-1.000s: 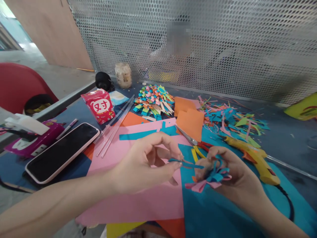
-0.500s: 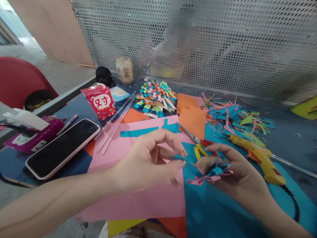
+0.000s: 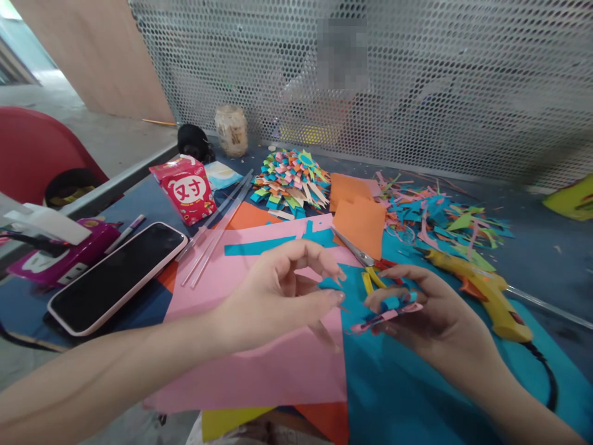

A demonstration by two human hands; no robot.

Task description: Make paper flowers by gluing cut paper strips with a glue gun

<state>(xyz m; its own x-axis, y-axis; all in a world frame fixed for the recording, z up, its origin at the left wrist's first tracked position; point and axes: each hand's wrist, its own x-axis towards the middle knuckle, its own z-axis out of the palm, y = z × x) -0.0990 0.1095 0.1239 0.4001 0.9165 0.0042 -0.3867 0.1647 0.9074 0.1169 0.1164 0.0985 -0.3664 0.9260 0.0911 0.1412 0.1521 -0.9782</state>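
My left hand (image 3: 301, 290) is curled above the pink sheet (image 3: 259, 371), a small blue paper strip (image 3: 330, 283) between its thumb and fingers. A paper flower (image 3: 393, 311) of pink and blue loops is pinched in my right hand (image 3: 426, 309), over the blue sheet (image 3: 393, 395). The flower is tilted, so part of it is hidden by my fingers. Just beyond my right hand lie scissors (image 3: 360, 252) with red and yellow handles. To its right rests a yellow glue gun (image 3: 491, 296) with a black cord.
Behind the sheets are a pile of coloured paper strips (image 3: 291, 182), orange squares (image 3: 359, 222) and paper scraps (image 3: 435, 213). At left are a phone (image 3: 120, 278), a red packet (image 3: 188, 188), clear glue sticks (image 3: 222, 228) and a purple power strip (image 3: 69, 256). A perforated metal screen (image 3: 259, 62) stands at the back.
My right hand has turned the flower and raised it slightly, so its loops look flatter. The blue strip in my left hand now sits higher and closer to the fingers, apart from the flower.
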